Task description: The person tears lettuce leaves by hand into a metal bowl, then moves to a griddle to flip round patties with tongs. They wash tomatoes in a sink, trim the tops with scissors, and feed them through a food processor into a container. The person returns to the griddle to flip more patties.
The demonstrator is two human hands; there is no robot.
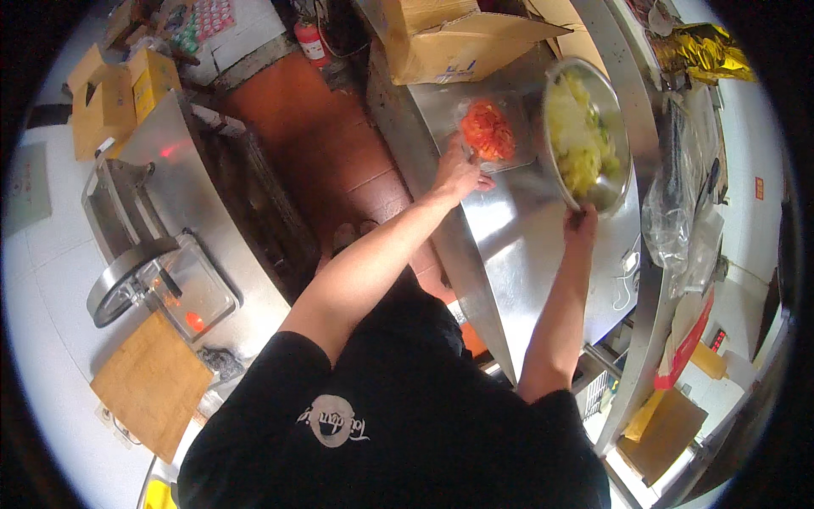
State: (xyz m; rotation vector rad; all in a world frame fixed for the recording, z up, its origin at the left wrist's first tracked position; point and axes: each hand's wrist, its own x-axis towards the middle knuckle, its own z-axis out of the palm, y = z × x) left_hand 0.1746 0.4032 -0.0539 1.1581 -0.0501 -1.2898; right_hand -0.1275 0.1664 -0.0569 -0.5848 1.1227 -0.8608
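My left hand (463, 170) is at the near left corner of a clear plastic container (523, 143), its fingers about the rim. Red sliced tomatoes (488, 130) are heaped in the left part of that container. My right hand (580, 223) grips the near rim of a stainless steel bowl (618, 197). The bowl is tilted and holds pale yellow-green cut vegetables (579, 133), perhaps lettuce. Both vessels are over the steel worktop (540, 242), with the bowl to the right of the container. Whether the bowl touches the worktop cannot be seen.
An open cardboard box (445, 54) stands at the worktop's far end. A white cable adapter (629, 261) lies near its right edge. On the left counter stand a metal slicer (130, 280) and a clear tray (219, 289). A fire extinguisher (310, 43) stands beyond the red tiled floor (318, 133).
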